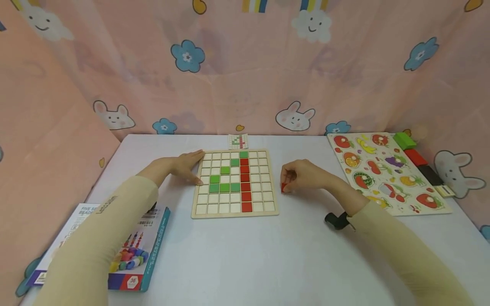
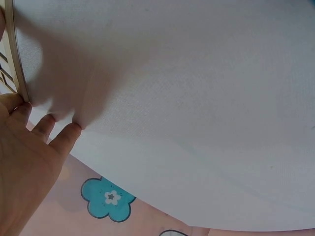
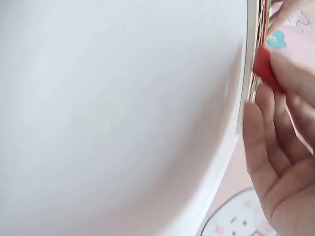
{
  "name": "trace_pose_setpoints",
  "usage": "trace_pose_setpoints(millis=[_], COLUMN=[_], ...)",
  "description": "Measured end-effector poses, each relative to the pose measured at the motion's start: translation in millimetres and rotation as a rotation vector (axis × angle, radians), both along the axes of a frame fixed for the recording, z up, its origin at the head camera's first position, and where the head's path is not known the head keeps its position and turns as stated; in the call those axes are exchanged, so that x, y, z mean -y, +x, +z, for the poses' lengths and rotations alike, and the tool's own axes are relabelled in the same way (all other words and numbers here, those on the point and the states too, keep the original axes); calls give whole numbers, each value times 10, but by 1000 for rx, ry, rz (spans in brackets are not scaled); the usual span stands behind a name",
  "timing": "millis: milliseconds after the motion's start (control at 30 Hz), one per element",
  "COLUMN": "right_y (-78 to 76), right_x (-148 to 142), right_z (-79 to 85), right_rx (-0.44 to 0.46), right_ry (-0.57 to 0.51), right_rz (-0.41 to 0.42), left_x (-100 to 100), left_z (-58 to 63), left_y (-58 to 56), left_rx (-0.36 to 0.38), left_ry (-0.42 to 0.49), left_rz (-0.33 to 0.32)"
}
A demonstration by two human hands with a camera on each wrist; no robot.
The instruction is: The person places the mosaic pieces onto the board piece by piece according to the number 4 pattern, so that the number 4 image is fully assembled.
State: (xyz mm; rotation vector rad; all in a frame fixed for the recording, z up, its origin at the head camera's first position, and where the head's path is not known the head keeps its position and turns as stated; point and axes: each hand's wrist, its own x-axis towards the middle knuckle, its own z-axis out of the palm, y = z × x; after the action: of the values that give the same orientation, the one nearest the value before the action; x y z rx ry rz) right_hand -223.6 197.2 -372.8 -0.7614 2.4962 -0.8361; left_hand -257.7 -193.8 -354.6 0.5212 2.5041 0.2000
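A wooden grid board [image 1: 235, 215] lies mid-table, its squares white except for a column of several red tiles [image 1: 246, 207] and a stepped pattern of green tiles [image 1: 225, 187]. Just off the board's right edge, my right hand [image 1: 304, 175] pinches a small red tile [image 3: 266, 69] between thumb and fingers. My left hand [image 1: 183, 165] rests at the board's left edge with its fingers spread. In the left wrist view, its fingertips [image 2: 25, 107] touch the board's corner. Behind the board is a small card [image 1: 238, 141] printed with a similar red and green pattern.
On the right lies a fruit puzzle board [image 1: 413, 208], with green [image 1: 403, 140], red [image 1: 416, 157] and black [image 1: 430, 174] stacks along its far side. A beads box [image 1: 155, 250] sits at front left, partly under my left sleeve. Patterned pink cloth [image 1: 245, 85] surrounds the table.
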Motion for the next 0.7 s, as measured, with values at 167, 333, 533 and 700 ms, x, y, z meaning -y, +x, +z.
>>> trace_pose_setpoints(millis=[167,333,533,700], right_y=[-12,1,-6,6], right_x=[274,530,688,739], right_z=[39,59,37,11], right_rx=[-18,-33,-47,-69], right_ry=[-83,-84,-61,-31], right_rz=[-119,-113,-73,-58], left_x=[-10,-8,-4,-2], left_z=[-2,2,-12,-5], left_y=[-3,-2,-11,2], left_rx=[-2,-6,-5,-5], left_ry=[0,-5,-11,-8], left_rz=[-7,-6,-3,-2])
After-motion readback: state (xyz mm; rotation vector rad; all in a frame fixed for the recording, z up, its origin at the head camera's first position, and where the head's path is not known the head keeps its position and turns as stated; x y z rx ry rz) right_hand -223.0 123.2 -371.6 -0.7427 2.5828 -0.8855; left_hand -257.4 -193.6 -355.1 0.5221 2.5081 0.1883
